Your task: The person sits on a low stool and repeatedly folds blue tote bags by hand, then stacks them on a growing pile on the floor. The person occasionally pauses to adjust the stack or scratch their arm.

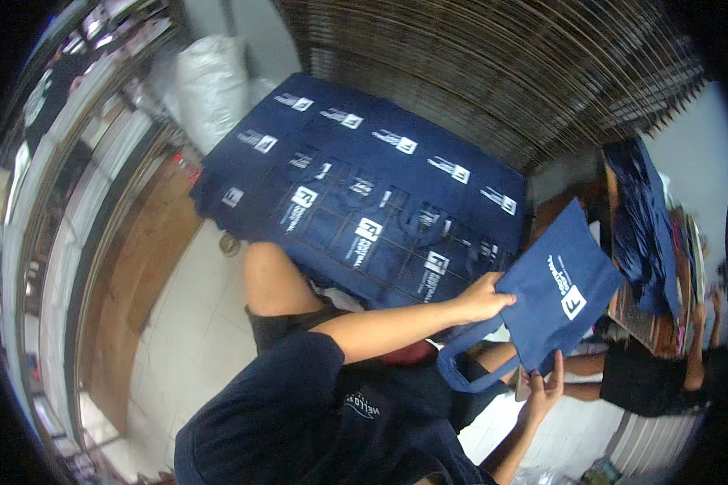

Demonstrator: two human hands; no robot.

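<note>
A navy tote bag (560,283) with a white print hangs tilted in front of me on the right. My left hand (485,299) is closed on its upper left edge, near where a strap handle (469,372) loops down. At the bag's lower edge is my right hand (545,390), with a finger stretched along the cloth and the others curled. A small pale thing (523,385) shows by those fingers, too blurred to name. Beyond my knees, a table is covered with navy bags (323,234) laid flat in rows, with white prints facing up.
At the far left stands a white plastic sack (212,85). A long shelving rack (105,218) runs down the left side. To the right, dark cloth (643,226) hangs over a wooden stand, and another person (655,376) is close by it. Slatted screen racks (493,73) lie behind the table.
</note>
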